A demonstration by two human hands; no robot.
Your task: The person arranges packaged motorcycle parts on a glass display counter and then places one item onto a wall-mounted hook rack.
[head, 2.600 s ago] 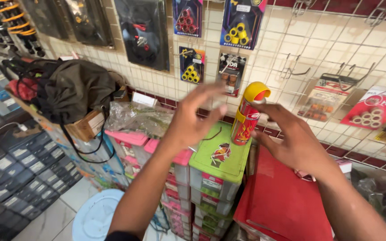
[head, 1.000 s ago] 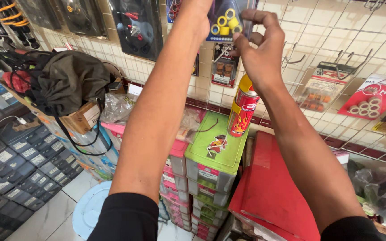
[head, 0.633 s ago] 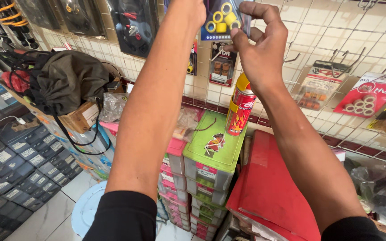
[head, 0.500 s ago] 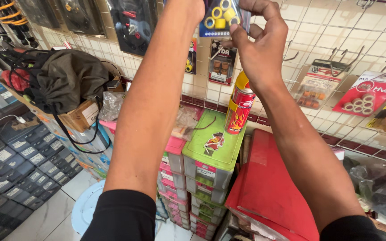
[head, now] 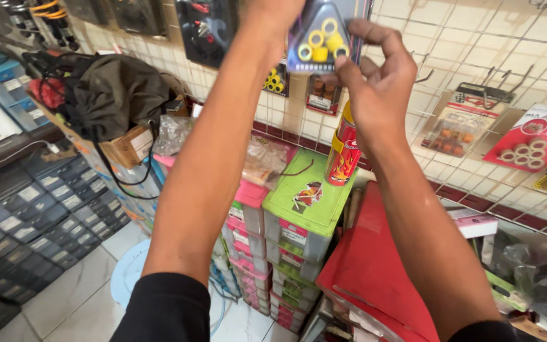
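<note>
Both hands were raised at twelve o'clock, the right hand (head: 375,82) pinching the blister pack of yellow rollers (head: 323,39) and the left hand (head: 273,16), grip unclear, steadying its top against the wire grid (head: 476,38), above the spray can (head: 342,152); judging by this, unhooking or hanging was underway, needing careful alignment with the hook.

A blister pack (head: 324,38) of yellow rollers, on dark triangular backing under clear plastic, is held up flat against the white wire grid (head: 476,57). Its top is cut off by the picture's edge.
</note>
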